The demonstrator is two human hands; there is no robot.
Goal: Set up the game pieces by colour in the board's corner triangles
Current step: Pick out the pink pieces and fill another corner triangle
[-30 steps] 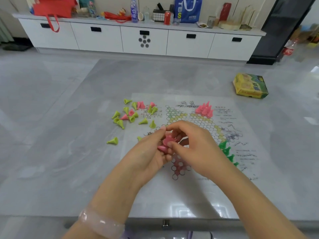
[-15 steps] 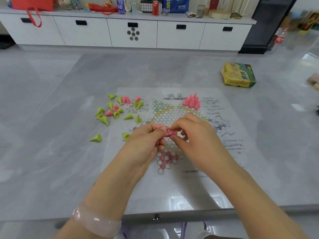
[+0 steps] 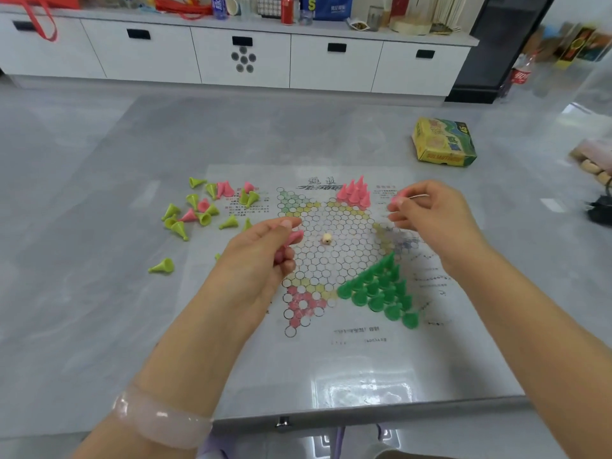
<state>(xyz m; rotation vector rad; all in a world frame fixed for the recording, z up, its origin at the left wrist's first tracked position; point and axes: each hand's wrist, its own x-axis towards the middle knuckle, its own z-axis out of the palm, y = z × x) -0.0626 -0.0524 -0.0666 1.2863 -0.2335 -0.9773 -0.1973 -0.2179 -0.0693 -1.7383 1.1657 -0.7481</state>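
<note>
Pinching one pink piece (image 3: 395, 197) at its fingertips, the right hand (image 3: 430, 217) hangs just right of the pink cluster (image 3: 354, 193) on the board (image 3: 331, 253), while the left hand (image 3: 261, 256) curls around spare pink pieces (image 3: 293, 237). Best bet: lower it base-first into an empty circle beside the cluster, fingertips clear of the standing neighbours.

The board (image 3: 331, 246) lies flat on the grey table (image 3: 99, 293). Above the board's left side, the left hand (image 3: 261, 256) grips pink pieces (image 3: 293, 238). Above its right side, the right hand (image 3: 430, 217) pinches one pink piece (image 3: 396, 198). Dark green pieces (image 3: 381, 289) fill the board's near-right triangle; a pink cluster (image 3: 354, 192) stands at its far triangle. Yellow-green and pink pieces (image 3: 202, 210) lie scattered left of the board. A small die (image 3: 327, 239) sits at its centre.
</note>
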